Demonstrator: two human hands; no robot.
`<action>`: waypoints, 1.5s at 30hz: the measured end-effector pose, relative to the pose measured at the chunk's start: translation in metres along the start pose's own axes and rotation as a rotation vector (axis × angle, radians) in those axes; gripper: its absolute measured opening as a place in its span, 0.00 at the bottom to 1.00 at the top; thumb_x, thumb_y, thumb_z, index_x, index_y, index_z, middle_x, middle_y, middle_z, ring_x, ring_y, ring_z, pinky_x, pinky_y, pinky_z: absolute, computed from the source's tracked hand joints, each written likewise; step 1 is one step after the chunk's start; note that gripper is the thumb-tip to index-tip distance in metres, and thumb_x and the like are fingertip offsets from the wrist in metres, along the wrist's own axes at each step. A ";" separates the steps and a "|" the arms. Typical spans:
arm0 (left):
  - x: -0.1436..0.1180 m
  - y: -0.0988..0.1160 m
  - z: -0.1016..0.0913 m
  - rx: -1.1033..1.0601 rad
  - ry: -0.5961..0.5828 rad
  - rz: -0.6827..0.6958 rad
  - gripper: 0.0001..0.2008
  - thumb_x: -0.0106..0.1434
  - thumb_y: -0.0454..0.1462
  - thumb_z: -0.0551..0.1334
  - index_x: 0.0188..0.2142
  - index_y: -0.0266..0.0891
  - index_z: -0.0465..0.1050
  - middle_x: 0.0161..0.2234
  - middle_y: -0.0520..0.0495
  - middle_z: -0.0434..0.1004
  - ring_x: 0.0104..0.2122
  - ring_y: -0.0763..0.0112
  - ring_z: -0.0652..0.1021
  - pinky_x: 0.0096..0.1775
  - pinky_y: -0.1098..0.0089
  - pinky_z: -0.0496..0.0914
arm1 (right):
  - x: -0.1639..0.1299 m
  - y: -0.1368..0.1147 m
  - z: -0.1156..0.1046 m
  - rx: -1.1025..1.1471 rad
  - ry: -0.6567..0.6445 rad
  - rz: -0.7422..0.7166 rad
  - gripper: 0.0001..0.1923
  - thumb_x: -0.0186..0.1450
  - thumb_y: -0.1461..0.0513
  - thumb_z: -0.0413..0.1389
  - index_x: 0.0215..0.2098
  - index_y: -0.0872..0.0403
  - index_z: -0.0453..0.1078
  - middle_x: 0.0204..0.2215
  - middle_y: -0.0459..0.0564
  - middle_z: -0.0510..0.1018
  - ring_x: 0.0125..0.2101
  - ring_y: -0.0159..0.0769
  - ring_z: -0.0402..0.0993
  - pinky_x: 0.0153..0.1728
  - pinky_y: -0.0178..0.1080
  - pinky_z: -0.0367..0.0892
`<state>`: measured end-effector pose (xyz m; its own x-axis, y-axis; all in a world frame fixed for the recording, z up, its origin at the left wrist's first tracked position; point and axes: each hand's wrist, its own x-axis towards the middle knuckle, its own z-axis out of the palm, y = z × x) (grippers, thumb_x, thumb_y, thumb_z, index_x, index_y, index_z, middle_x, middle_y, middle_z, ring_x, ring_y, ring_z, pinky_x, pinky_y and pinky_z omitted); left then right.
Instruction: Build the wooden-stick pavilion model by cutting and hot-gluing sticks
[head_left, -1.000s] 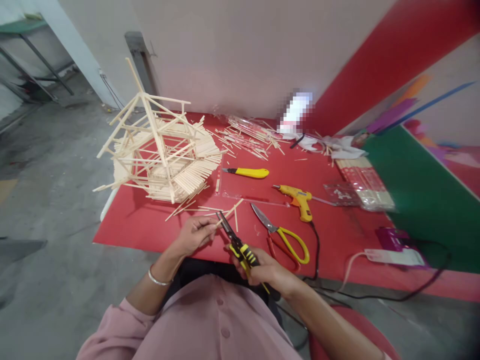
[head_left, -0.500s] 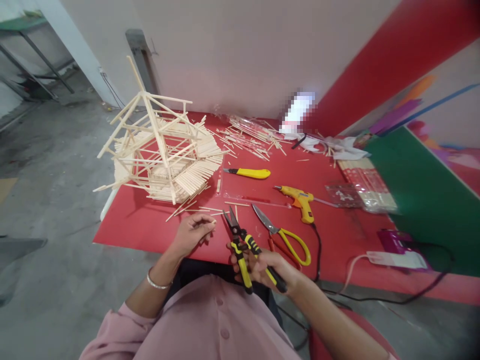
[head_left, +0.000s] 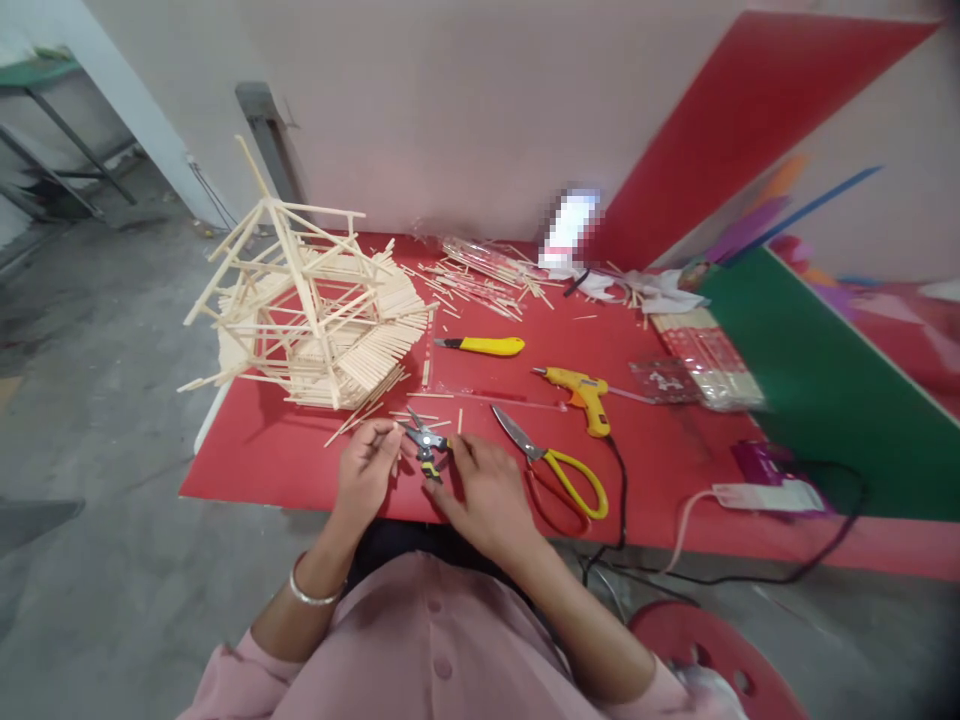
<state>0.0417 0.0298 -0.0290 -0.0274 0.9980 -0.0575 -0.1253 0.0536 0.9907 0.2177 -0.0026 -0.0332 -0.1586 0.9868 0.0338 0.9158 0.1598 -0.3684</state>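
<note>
1. No open containers are seen; clear plastic packets [head_left: 701, 365] of sticks are laid at the right of the red bench [head_left: 247, 455], and torn wrappers with loose sticks [head_left: 480, 275] are scattered at the far edge.
2. Counted: one stick house model [head_left: 315, 310], one yellow utility knife [head_left: 484, 346], one yellow glue gun [head_left: 581, 392], one pair of yellow-handled scissors [head_left: 555, 465], one small pair of cutters [head_left: 426, 443], one white power strip [head_left: 765, 495].
3. The cutters are small, with dark metal blades and black-and-yellow grips; they are held low over the near edge of the bench, between the two hands, just in front of the model.
4. The right hand [head_left: 487, 490] is laid over the cutter grips, its fingers closed around them; most of the grips are hidden under it.
5. The left hand [head_left: 366, 472] is held just beside the blades, its fingers pinched together at the tip; whether a stick is held there cannot be told.
6. A few short loose sticks [head_left: 420, 400] are lying on the bench just beyond the hands.
</note>
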 end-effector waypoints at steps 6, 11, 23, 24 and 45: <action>-0.004 -0.009 0.008 -0.025 -0.085 -0.077 0.14 0.59 0.47 0.64 0.33 0.37 0.72 0.25 0.50 0.76 0.16 0.81 0.66 0.20 0.76 0.62 | -0.037 0.072 -0.025 -0.251 0.075 0.189 0.21 0.64 0.60 0.47 0.55 0.53 0.64 0.43 0.59 0.73 0.40 0.48 0.71 0.38 0.47 0.67; -0.005 -0.014 0.017 -0.041 -0.070 -0.048 0.12 0.54 0.44 0.68 0.32 0.38 0.75 0.26 0.51 0.75 0.19 0.80 0.67 0.22 0.76 0.62 | -0.055 0.109 -0.023 -0.260 -0.034 0.227 0.26 0.60 0.64 0.49 0.58 0.55 0.62 0.40 0.58 0.74 0.39 0.47 0.73 0.36 0.45 0.69; -0.015 0.003 0.005 0.159 0.005 0.261 0.04 0.55 0.37 0.68 0.30 0.39 0.78 0.28 0.50 0.75 0.28 0.72 0.73 0.31 0.73 0.68 | -0.036 0.038 -0.032 0.541 0.041 -0.085 0.34 0.61 0.55 0.57 0.63 0.49 0.55 0.44 0.53 0.74 0.41 0.40 0.73 0.43 0.42 0.70; -0.014 0.004 0.005 0.168 0.002 0.298 0.03 0.56 0.36 0.68 0.30 0.39 0.78 0.28 0.49 0.75 0.29 0.72 0.74 0.32 0.72 0.69 | -0.033 0.029 -0.033 0.522 0.036 -0.127 0.35 0.59 0.55 0.59 0.62 0.50 0.56 0.43 0.54 0.74 0.41 0.41 0.73 0.43 0.43 0.70; -0.002 0.007 0.000 0.311 -0.009 0.544 0.06 0.57 0.29 0.63 0.29 0.39 0.78 0.29 0.49 0.77 0.31 0.71 0.77 0.35 0.72 0.72 | -0.013 0.012 -0.026 0.182 -0.044 -0.211 0.29 0.63 0.49 0.55 0.59 0.49 0.61 0.41 0.54 0.76 0.38 0.41 0.76 0.31 0.37 0.70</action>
<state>0.0408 0.0284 -0.0220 0.0022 0.8854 0.4648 0.1989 -0.4559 0.8675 0.2407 -0.0124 -0.0137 -0.3584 0.9293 0.0891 0.7801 0.3506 -0.5182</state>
